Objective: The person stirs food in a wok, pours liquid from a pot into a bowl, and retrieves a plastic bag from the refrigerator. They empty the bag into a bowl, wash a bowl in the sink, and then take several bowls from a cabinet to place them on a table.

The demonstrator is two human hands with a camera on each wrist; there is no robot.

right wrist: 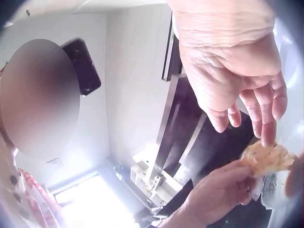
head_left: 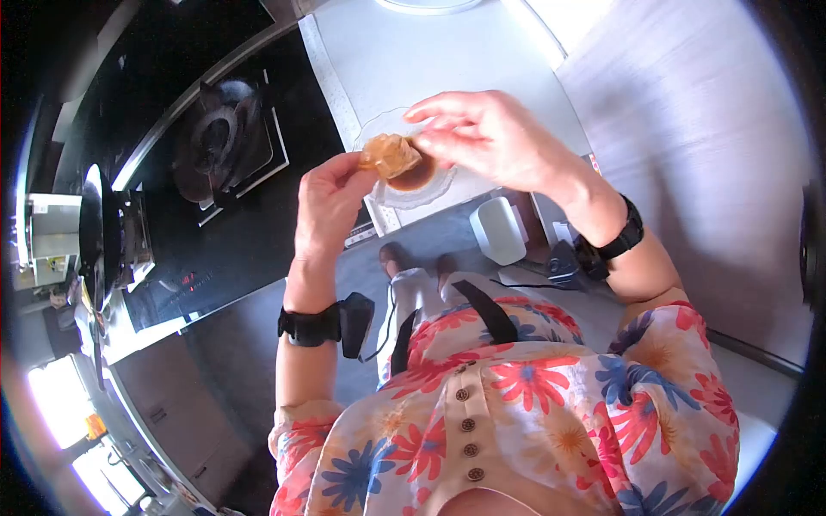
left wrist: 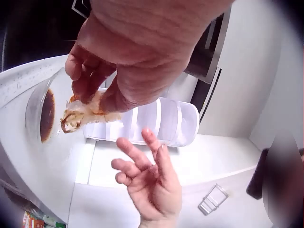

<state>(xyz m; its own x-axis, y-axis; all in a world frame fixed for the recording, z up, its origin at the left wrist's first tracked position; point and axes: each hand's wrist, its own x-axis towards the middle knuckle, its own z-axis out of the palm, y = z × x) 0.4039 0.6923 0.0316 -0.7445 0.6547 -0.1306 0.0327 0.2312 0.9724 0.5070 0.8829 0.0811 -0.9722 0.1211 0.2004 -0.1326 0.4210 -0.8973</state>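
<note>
In the head view my left hand [head_left: 323, 206] pinches a crinkled, golden-brown piece of flaky food [head_left: 391, 153] between thumb and fingers. The piece is held over a clear glass dish [head_left: 391, 203] that contains a dark brown sauce [head_left: 415, 178]. The left wrist view shows the food [left wrist: 76, 118] with pale, crumbly edges, its upper part hidden by the fingers. My right hand [head_left: 499, 142] hovers just right of the food, fingers loosely spread and nothing held. In the right wrist view its fingertips overlap the upper edge of the food [right wrist: 267, 156].
The dish stands on a white counter [head_left: 447, 56] beside a black cooktop [head_left: 297, 86] with a burner [head_left: 224, 129]. A dark pan [head_left: 99, 236] is at the far left. Below the counter stands a white bin [head_left: 497, 230], close to my feet. A pale wall panel [head_left: 688, 163] rises at right.
</note>
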